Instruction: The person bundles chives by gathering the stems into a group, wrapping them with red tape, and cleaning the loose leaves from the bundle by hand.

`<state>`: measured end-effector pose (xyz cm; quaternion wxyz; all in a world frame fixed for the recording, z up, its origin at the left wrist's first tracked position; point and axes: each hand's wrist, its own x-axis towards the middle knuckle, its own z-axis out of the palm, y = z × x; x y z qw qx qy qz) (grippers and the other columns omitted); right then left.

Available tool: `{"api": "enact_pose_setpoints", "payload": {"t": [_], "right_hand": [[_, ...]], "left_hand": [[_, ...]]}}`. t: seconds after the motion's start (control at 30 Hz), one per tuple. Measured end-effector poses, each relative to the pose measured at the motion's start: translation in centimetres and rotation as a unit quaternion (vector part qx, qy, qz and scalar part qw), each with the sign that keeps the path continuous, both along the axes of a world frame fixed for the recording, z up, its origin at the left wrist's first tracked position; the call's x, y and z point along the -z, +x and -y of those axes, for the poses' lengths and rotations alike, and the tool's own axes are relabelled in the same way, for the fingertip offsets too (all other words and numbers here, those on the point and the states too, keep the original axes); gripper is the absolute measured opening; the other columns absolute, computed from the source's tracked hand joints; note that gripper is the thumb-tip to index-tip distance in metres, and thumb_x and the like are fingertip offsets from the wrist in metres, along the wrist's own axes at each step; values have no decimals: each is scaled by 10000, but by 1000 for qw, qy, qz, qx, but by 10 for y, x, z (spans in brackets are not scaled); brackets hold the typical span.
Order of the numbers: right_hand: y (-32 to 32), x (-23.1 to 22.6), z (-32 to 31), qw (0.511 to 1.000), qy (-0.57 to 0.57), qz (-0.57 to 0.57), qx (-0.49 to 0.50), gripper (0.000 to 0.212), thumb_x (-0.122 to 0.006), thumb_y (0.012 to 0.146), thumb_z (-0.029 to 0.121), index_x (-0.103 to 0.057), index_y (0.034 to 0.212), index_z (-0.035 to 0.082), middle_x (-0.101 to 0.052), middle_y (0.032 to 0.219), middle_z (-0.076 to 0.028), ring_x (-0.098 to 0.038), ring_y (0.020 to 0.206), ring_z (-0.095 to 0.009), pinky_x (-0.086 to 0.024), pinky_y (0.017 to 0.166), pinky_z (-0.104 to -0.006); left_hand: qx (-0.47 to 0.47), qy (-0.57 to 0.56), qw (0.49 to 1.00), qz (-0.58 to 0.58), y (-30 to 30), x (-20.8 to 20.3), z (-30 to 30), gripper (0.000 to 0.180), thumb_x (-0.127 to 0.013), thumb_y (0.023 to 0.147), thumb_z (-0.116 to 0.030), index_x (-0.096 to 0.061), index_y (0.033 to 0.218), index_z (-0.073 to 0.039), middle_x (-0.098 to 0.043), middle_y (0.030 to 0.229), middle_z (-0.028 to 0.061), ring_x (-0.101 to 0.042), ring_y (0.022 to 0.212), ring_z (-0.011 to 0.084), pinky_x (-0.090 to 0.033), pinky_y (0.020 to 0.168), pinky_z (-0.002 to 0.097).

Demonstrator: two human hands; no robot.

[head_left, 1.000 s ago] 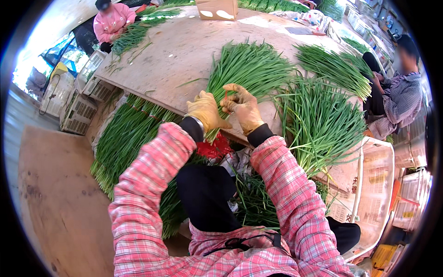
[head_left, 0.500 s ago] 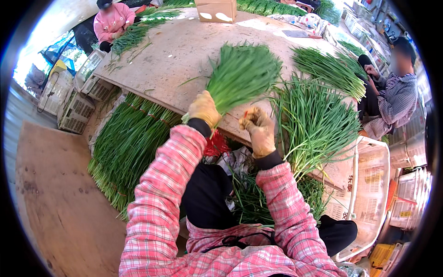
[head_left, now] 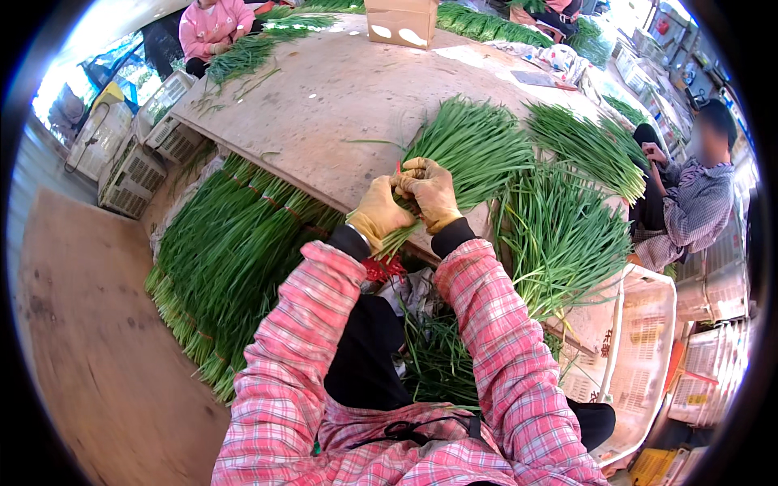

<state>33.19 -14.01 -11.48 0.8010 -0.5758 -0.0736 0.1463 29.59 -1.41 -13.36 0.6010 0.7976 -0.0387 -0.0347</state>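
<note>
Both my gloved hands meet at the stem end of a bunch of green garlic chives [head_left: 478, 150], whose leaves fan out over the table away from me. My left hand [head_left: 379, 212] is closed round the stems. Against it, my right hand [head_left: 432, 196] pinches with bent fingers; a thin red tie [head_left: 398, 168] sticks up between the two hands. Most of the tie is hidden by my fingers. A larger heap of loose chives [head_left: 563, 235] lies just right of my right hand. Below the table edge, red ties [head_left: 382, 269] lie in a tangle near my knee.
Bundled chives [head_left: 243, 251] are stacked at left below the wooden table [head_left: 324, 105]. Another pile of chives [head_left: 583, 150] lies farther right. A white crate [head_left: 644, 356] stands at my right. One person [head_left: 689, 190] sits at right, another [head_left: 212, 32] far left. A cardboard box [head_left: 399, 23] stands at the back.
My right hand has come left to meet my left hand, bringing the red tie to the stems. The bunch has been lowered toward the table and its leaves have swung right.
</note>
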Motion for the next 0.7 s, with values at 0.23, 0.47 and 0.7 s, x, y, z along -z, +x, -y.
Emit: {"api": "enact_pose_setpoints", "payload": {"t": [0.23, 0.47, 0.7], "right_hand": [[5, 12, -17, 986, -150, 45, 49, 241, -638, 731, -71, -553, 955, -54, -597, 690, -59, -577, 561, -135, -463, 512, -245], [25, 36, -20, 898, -403, 155, 91, 230, -689, 665, 125, -647, 871, 34, -669, 807, -164, -652, 790, -343, -507, 723, -377], [34, 38, -21, 874, -448, 179, 61, 222, -720, 637, 63, -612, 819, -6, -650, 684, -96, -639, 605, -196, -505, 568, -301]], "left_hand": [[-34, -65, 993, -93, 25, -6, -39, 304, -618, 746, 0, -616, 1046, 49, -654, 953, 89, -613, 867, 170, -512, 784, 298], [-60, -72, 995, -25, 37, 24, -43, 137, -653, 831, -49, -638, 956, 5, -663, 878, 45, -604, 803, 126, -498, 751, 261], [-98, -137, 985, 39, 40, 48, -38, 171, -664, 817, 5, -586, 967, -14, -657, 891, 56, -615, 823, 128, -498, 771, 268]]}}
